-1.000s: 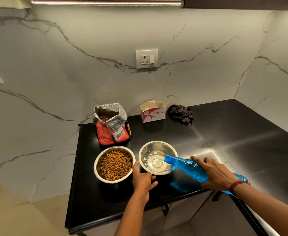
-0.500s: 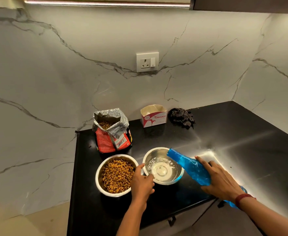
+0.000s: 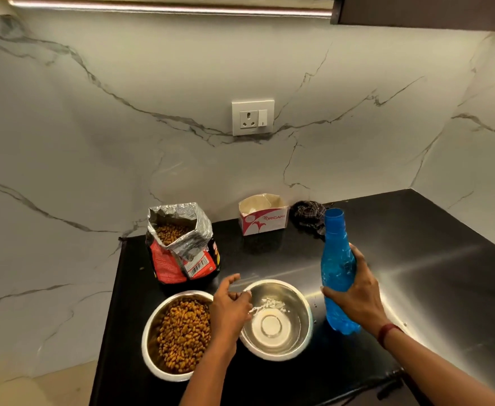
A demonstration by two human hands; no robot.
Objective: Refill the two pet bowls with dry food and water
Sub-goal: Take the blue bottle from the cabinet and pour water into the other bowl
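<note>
Two steel bowls are set side by side near the front of the black desk [image 3: 416,259]: the kibble bowl [image 3: 178,335] and the water bowl [image 3: 275,320]. The blue bottle [image 3: 335,271] is held upright in the closed right hand [image 3: 354,294]. The left hand [image 3: 230,306] is loosely curled over the water bowl's rim, grasping nothing. The open food bag [image 3: 181,244] is stood behind.

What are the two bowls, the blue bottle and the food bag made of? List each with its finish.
Food bowl and water bowl: likely stainless steel, shiny, with mirror-like glints.
Blue bottle, held in the right hand: apparently translucent plastic with a textured surface; light shows through it.
Food bag: crinkled silvery foil lining inside, glossy red printed outside.
</note>
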